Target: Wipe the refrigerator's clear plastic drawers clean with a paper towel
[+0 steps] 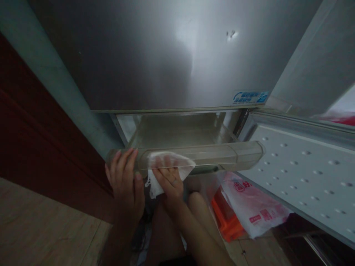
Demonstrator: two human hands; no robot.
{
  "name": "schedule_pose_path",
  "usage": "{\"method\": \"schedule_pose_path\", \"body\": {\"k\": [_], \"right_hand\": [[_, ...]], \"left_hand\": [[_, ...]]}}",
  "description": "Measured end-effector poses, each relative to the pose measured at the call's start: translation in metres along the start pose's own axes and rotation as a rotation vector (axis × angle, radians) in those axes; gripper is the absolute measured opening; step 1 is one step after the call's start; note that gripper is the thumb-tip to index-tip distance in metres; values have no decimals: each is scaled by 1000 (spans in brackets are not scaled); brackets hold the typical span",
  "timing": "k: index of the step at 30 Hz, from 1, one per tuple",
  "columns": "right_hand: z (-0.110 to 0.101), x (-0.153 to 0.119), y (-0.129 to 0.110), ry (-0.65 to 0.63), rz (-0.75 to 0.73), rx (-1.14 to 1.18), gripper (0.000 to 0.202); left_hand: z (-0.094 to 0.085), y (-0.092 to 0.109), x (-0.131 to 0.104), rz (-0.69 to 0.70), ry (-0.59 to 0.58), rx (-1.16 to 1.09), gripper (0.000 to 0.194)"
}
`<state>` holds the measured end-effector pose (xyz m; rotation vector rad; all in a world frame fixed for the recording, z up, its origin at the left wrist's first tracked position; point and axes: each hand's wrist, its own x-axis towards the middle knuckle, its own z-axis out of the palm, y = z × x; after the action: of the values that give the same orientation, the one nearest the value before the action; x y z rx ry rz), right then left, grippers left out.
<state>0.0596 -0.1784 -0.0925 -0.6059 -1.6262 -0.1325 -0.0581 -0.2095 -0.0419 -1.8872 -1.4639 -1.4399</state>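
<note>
A clear plastic freezer drawer (210, 155) is pulled partway out of the lower compartment of a fridge. My left hand (126, 181) grips the left end of its front, fingers over the top edge and thumb on the near side. My right hand (172, 184) presses a white cloth (187, 166) to the drawer front, left of its middle. Its fingertips reach behind the see-through front lip and show through it. A ring is on one finger of that hand. Frayed threads hang from the cloth's left side.
Above the drawer is the closed silver upper fridge door (155, 62). The lower door (302, 166) stands swung out to the right. Beneath it, a printed plastic bag (252, 203) and an orange container (226, 218) sit on the tiled floor. A dark red wooden panel (50, 147) flanks the left.
</note>
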Motion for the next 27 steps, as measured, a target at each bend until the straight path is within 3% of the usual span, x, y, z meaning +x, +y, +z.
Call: {"method": "schedule_pose_path", "body": {"k": [4,10,16,27], "right_hand": [[10,1,-5,-39,6,37,41],[1,5,-6,-77,-26,30,37],[-8,-8,0,-171,-72,-11,38],[-62,11,25,-306,-199,-211,36]], "left_hand": [[-1,0,-1,-6,-14,-3,51],[-1,0,-1,-7,-7,1,51],[0,0,-1,1,6,1,50],[1,-2,-1,9,5,10,50]]}}
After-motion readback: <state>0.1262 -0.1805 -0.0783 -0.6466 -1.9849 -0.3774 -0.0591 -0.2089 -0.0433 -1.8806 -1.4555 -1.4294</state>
